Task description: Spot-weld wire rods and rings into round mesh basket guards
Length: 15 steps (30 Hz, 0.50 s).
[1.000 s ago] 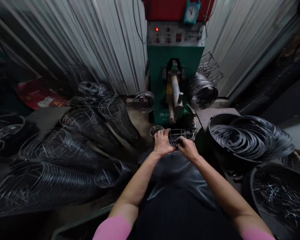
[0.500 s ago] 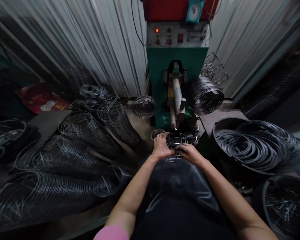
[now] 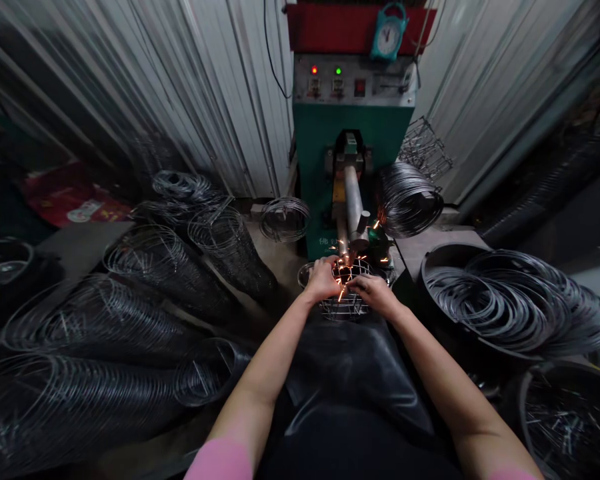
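A small round wire basket (image 3: 347, 309) is held between my two hands under the tip of a green spot welder (image 3: 310, 153). My left hand (image 3: 323, 279) grips its left side with the fingers closed. From the right, my right hand (image 3: 375, 292) pinches at its near rim; the fingertips are partly hidden. The welder's electrode (image 3: 347, 257) meets the wires at the basket's far part, and orange sparks (image 3: 341, 293) fly around it and between my hands.
At left lie several long stacks of wire rings (image 3: 115, 380). A black tub of wire rings (image 3: 505, 300) stands at right, with a bin of short wire pieces (image 3: 565, 420) nearer me. Wire coils (image 3: 410, 200) hang beside the welder. A teal clock (image 3: 387, 37) hangs above.
Sparks have burst out at the electrode, and a green lamp has lit beside the red one. The basket and both hands have shifted slightly towards the electrode. The view has tilted a little.
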Tool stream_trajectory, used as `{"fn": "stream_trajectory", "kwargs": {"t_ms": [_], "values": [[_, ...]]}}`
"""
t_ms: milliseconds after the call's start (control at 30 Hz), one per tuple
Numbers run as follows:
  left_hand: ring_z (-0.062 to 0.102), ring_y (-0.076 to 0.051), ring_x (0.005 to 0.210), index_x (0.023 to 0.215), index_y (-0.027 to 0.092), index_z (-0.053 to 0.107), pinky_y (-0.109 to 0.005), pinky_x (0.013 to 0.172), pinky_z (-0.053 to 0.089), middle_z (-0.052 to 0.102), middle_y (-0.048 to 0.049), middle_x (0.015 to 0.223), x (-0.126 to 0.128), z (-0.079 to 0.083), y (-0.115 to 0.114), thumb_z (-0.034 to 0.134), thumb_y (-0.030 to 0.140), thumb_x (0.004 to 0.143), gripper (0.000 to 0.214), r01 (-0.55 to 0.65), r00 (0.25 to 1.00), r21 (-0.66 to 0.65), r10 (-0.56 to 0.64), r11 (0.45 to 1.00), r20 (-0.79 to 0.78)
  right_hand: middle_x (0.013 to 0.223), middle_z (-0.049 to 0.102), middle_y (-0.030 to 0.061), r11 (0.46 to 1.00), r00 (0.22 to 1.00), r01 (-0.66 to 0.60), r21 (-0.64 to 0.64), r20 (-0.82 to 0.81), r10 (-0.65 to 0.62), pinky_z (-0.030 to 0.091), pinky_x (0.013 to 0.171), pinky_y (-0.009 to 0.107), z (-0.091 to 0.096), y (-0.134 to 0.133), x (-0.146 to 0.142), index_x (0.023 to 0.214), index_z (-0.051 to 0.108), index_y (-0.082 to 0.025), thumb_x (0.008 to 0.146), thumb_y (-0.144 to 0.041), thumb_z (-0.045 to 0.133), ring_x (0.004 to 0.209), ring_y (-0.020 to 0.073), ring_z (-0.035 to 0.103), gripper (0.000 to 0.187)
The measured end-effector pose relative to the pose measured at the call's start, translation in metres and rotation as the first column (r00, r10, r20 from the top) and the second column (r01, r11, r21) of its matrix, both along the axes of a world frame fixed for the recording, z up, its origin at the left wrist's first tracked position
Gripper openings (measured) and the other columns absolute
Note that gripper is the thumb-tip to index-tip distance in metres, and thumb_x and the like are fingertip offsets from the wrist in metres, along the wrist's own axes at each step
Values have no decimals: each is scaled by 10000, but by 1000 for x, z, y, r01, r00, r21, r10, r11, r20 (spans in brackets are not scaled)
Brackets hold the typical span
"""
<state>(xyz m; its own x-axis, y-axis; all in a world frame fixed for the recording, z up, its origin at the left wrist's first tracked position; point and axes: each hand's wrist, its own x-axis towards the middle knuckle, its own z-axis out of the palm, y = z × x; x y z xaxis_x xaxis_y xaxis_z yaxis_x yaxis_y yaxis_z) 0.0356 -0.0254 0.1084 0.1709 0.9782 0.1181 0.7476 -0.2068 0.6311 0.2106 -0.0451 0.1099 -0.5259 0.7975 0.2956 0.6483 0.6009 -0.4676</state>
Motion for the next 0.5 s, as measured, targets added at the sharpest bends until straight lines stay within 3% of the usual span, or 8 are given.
{"fn": "stream_trajectory", "kwargs": {"t_ms": [167, 367, 500], "values": [[455, -322, 1101, 1216, 228, 445, -445, 929, 378, 515, -99, 1157, 3, 1, -3, 762, 370, 465, 827, -57, 998, 5, 57, 998, -17, 916, 662, 68, 999, 999, 43, 21, -11, -42, 491, 747, 276, -8, -3, 2, 945, 662, -189, 843, -156, 498, 827, 174, 634, 195], [445, -340, 1121, 1223, 212, 445, -465, 919, 382, 507, -123, 1189, 4, 4, 13, 755, 340, 469, 824, -94, 995, -21, 93, 995, -25, 939, 659, 76, 995, 995, 96, 24, 18, -96, 491, 781, 293, -4, 14, -5, 951, 668, -195, 839, -144, 500, 875, 193, 631, 209], [452, -330, 1122, 1214, 216, 451, -457, 920, 380, 517, -119, 1176, 6, -1, 18, 761, 382, 470, 823, -121, 993, -11, 121, 993, 0, 1063, 619, 85, 982, 981, 172, 77, -107, -163, 485, 834, 298, -7, 2, -4, 1025, 644, -212, 843, -200, 516, 951, 193, 611, 224]]}}
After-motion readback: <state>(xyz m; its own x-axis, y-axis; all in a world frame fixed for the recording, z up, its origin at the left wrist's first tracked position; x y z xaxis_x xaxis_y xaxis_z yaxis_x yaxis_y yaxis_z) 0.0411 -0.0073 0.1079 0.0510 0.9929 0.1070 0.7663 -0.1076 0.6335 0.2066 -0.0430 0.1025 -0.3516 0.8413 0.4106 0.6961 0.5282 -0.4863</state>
